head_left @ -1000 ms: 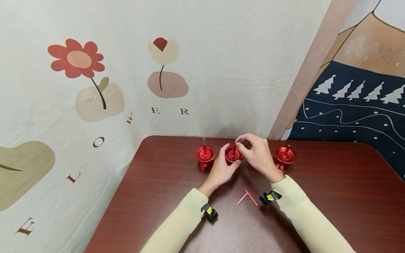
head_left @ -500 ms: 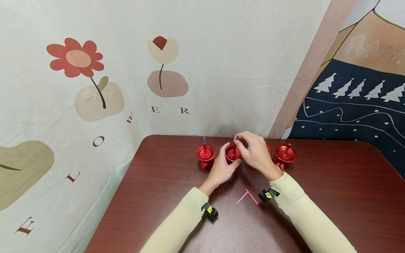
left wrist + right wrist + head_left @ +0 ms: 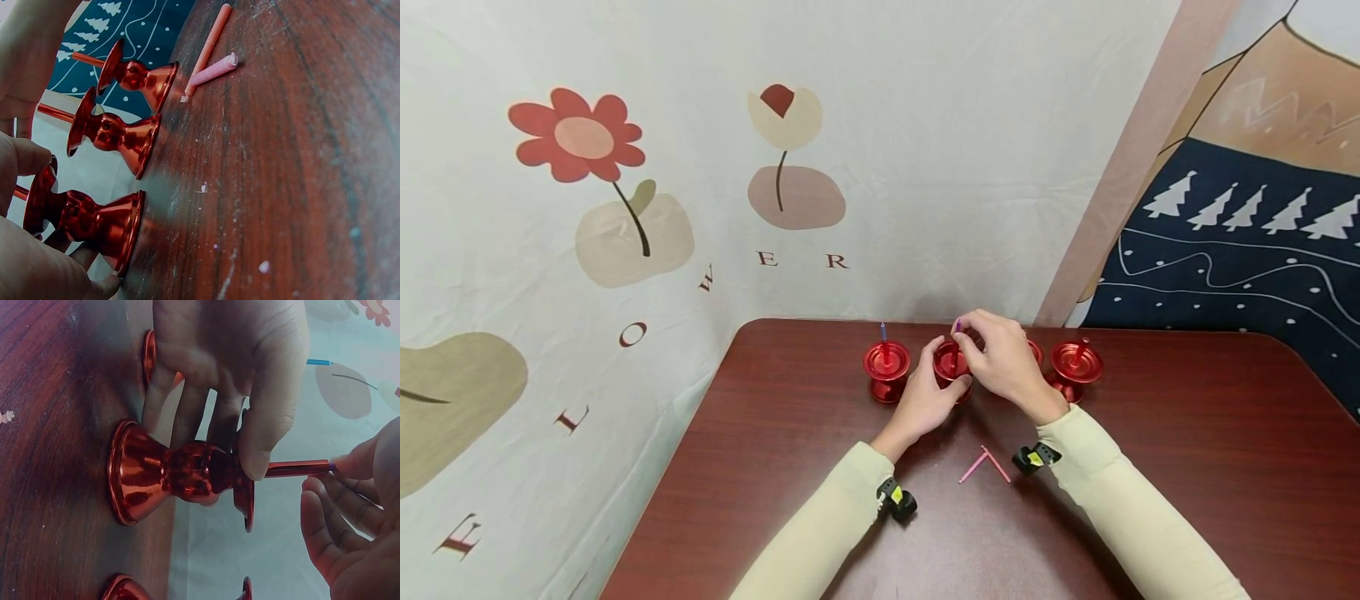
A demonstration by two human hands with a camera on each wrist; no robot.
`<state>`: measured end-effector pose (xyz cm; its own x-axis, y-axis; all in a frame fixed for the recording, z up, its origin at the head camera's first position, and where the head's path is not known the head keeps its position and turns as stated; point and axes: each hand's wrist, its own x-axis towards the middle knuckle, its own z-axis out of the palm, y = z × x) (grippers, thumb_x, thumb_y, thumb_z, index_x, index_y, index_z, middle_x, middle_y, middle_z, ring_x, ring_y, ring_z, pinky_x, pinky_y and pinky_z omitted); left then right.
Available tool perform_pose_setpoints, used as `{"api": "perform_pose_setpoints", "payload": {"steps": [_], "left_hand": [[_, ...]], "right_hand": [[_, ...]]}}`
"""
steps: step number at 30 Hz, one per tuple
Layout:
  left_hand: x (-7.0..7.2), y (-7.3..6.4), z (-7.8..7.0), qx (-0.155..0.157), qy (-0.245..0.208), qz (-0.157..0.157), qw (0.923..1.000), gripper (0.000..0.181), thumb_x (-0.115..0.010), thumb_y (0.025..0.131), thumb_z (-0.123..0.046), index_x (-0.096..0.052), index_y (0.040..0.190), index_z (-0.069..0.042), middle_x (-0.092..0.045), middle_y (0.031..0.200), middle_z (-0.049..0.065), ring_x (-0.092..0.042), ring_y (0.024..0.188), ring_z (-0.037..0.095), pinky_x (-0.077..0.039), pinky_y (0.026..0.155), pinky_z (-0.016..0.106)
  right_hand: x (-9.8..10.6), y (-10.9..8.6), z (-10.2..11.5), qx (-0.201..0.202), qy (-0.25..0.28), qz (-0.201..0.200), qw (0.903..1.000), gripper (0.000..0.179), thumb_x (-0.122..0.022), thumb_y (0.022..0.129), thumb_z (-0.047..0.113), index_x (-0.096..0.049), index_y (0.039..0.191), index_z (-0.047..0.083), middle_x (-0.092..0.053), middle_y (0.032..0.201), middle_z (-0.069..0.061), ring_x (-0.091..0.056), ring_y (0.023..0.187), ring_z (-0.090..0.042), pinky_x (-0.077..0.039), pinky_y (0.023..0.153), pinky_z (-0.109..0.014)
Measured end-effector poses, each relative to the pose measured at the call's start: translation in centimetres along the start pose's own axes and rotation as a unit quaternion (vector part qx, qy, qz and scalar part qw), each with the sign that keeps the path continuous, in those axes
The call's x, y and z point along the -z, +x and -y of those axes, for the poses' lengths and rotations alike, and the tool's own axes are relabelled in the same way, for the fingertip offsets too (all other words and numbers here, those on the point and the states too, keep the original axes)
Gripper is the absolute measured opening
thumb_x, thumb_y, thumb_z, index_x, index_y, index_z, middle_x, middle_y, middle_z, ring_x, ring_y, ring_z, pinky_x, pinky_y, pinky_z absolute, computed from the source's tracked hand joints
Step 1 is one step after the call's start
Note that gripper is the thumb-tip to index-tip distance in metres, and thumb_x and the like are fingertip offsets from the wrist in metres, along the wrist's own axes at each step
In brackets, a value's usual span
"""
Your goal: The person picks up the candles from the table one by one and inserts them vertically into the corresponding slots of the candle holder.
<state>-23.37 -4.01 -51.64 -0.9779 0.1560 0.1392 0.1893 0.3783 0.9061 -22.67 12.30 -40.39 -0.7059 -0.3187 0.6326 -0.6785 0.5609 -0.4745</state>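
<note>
My left hand (image 3: 925, 396) grips a shiny red candle holder (image 3: 137, 475) round its stem and dish, its base upright on the table. Above the dish, my right hand (image 3: 1000, 354) pinches a thin purple candle (image 3: 958, 326). The candle stands upright at the mouth of the holder's central tube (image 3: 297, 468); in the right wrist view only a bit of purple shows between tube and fingertips. To the left is another red holder (image 3: 886, 362) with a blue candle (image 3: 883, 332) in its tube.
Two more red holders, one partly behind my right hand (image 3: 1037, 352) and one farther right (image 3: 1075, 364), have bare tubes. A pink candle (image 3: 972, 468) and a coral candle (image 3: 997, 465) lie touching on the brown table (image 3: 760, 467). A printed cloth (image 3: 925, 167) hangs behind.
The purple candle has gone from tilted to upright over the tube. My right hand has shifted slightly left and up; my left hand keeps its grip on the candle holder.
</note>
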Motion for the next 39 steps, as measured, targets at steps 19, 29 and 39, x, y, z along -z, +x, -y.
{"api": "perform_pose_setpoints", "payload": {"steps": [19,29,39], "left_hand": [[-0.1,0.5,0.8,0.002,0.015,0.003,0.9999,0.087,-0.079,0.099,-0.040,-0.033,0.171,-0.023,-0.061,0.156,0.011,-0.061,0.138,0.021,-0.049,0.116,0.047],[0.3,-0.4,-0.4,-0.009,-0.001,-0.003,1.0000,0.087,-0.080,0.098,-0.035,-0.035,0.170,-0.014,-0.063,0.153,0.017,-0.062,0.139,0.029,-0.047,0.117,0.054],[1.3,-1.7,-2.9,0.001,0.010,-0.007,0.9999,0.085,-0.079,0.099,-0.034,-0.037,0.169,-0.011,-0.059,0.157,0.020,-0.056,0.145,0.034,-0.043,0.120,0.059]], "right_hand": [[0.2,-0.1,-0.2,-0.002,-0.006,0.020,0.9998,0.005,-0.076,0.100,0.001,-0.078,0.104,0.000,-0.078,0.102,-0.015,-0.074,0.092,-0.034,-0.061,0.083,-0.053],[0.9,-1.9,-0.5,-0.050,0.001,0.027,0.9984,0.017,-0.084,0.095,0.003,-0.080,0.111,0.001,-0.079,0.102,-0.011,-0.072,0.083,-0.023,-0.061,0.074,-0.045],[4.1,-4.9,-1.9,-0.102,-0.017,-0.022,0.9944,0.015,-0.084,0.093,0.001,-0.081,0.107,0.006,-0.078,0.095,-0.004,-0.069,0.078,-0.019,-0.060,0.071,-0.034]]}}
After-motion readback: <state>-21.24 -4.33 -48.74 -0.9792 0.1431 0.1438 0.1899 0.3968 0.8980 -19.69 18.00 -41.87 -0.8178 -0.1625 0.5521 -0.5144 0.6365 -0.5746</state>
